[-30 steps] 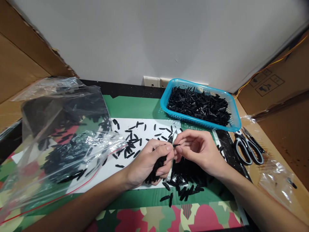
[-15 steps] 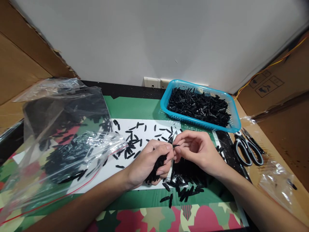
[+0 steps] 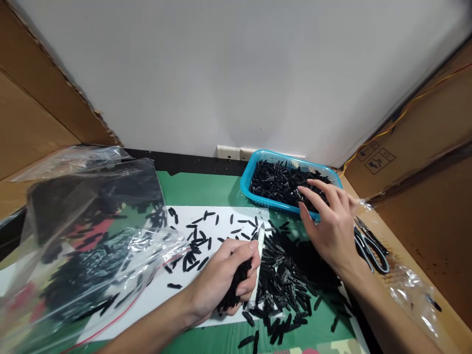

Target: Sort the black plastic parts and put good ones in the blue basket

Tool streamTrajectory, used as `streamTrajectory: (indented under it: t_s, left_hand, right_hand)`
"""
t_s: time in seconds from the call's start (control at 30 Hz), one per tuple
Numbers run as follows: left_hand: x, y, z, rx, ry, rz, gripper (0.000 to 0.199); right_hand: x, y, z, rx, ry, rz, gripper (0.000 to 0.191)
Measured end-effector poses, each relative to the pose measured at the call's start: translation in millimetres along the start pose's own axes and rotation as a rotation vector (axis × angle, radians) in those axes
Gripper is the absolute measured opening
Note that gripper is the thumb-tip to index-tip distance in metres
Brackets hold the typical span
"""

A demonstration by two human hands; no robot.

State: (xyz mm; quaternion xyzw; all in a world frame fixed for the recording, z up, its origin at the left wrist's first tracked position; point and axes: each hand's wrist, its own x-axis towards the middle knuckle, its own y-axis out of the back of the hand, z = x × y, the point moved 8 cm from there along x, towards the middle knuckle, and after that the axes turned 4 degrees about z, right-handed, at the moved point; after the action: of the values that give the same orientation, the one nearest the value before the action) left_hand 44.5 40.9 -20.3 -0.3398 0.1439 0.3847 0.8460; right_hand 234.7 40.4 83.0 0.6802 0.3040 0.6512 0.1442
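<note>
My left hand (image 3: 230, 273) is wrapped round a bunch of black strips (image 3: 236, 287), just left of a white stick-like tool (image 3: 259, 260) with a pointed tip. Fingers spread, my right hand (image 3: 330, 221) hovers over the front right of a blue basket (image 3: 246, 189) full of black strips (image 3: 280, 182); nothing shows in it. A heap of loose black strips (image 3: 283, 275) lies between the hands on the green surface. More strips are scattered on white paper (image 3: 221, 211) behind my left hand.
A clear zip bag (image 3: 92, 196) holding black pieces covers the left side. Scissors (image 3: 372, 250) and a small clear bag (image 3: 413, 295) lie at the right on cardboard. Cardboard walls (image 3: 427, 182) stand at both sides, with a grey wall (image 3: 236, 73) behind.
My right hand has left my left hand, moved right and back to the basket, and opened. My left hand still holds its bunch. The view has tilted upward.
</note>
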Motion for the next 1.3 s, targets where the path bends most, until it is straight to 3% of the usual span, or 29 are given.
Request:
streamTrajectory:
  t_s: [0.07,0.2,0.3,0.6,0.77,1.0,1.13,1.3]
  left_hand:
    - [-0.1,-1.0,1.1,-0.006,-0.006,0.004,0.051]
    - [-0.1,-1.6,0.6,-0.037,-0.003,0.023,0.055]
    - [-0.3,0.7,-2.3,-0.032,0.008,0.064,0.057]
    - [1.3,4.1,-7.5,0.028,0.053,0.117,0.055]
    - [0.2,1.4,-2.5,-0.018,0.027,0.072,0.051]
    - [0.4,-0.7,5.7,-0.062,-0.058,0.010,0.043]
    - [-0.4,-2.9,9.1,-0.066,-0.081,0.000,0.045]
    - [-0.1,-3.5,9.0,-0.066,-0.091,-0.018,0.045]
  right_hand:
    - [-0.3,2.1,-13.2,0.121,0.040,-0.024,0.028]
    - [-15.1,5.4,-62.8,0.592,0.231,-0.137,0.023]
    - [-29.0,3.5,-88.9,0.717,0.353,-0.227,0.023]
    - [-33.7,2.0,-87.0,0.796,0.265,-0.196,0.015]
    - [-26.9,1.3,-78.9,0.913,0.115,-0.228,0.020]
    - [-26.8,-21.6,-56.5,1.060,-0.323,-0.429,0.008]
    - [-36.2,-38.1,-49.8,1.141,-0.531,-0.526,0.015]
    - [-42.7,-47.7,-51.6,1.234,-0.670,-0.589,0.024]
